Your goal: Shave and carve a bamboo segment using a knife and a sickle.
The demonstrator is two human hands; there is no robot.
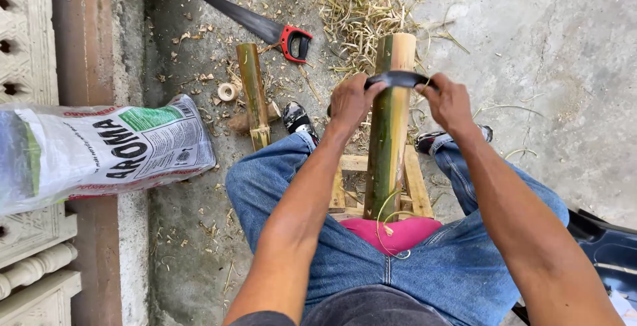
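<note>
The left hand [350,102] is curled shut round one end of a dark curved blade [396,78], and the right hand [448,103] is wrapped tight round the other end. The blade lies across a green bamboo pole [388,133] near its far, pale-cut top, touching its surface. The pole runs lengthwise away from the person, between the knees in blue jeans [345,260], its near end resting on a small wooden stand [417,183] with a pink cushion [398,233] just behind it. A thin peeled strip curls off the pole's near end.

On the concrete floor [544,47], a second, shorter bamboo piece [253,94] lies to the left of the pole, well apart from it. Beyond that lies a handsaw [265,29] with a red and black handle. Dry shavings [358,14] are heaped near the pole's far end. A printed plastic sack [99,150] rests on the ledge at the left edge.
</note>
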